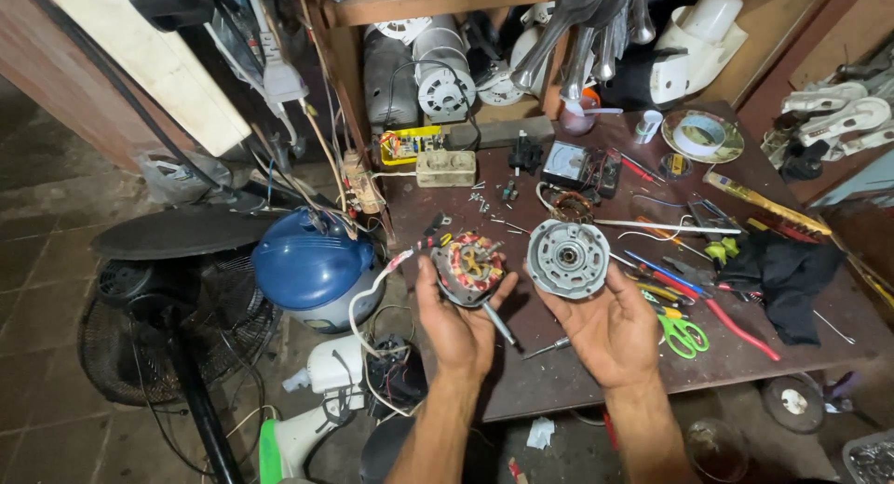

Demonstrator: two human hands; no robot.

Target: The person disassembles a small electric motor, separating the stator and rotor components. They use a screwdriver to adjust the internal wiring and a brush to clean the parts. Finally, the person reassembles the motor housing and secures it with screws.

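Observation:
My left hand holds up a fan motor stator with copper windings, red and yellow wiring, a protruding shaft and a white cable trailing to the left. My right hand holds a round grey metal motor cover with a bearing hole in its middle. Both parts are raised side by side above the brown workbench, a small gap between them.
Scattered on the bench lie a screwdriver, green-handled scissors, red-handled pliers, a black cloth, a multimeter, screws and tape. A blue fan housing and a black fan grille stand at left.

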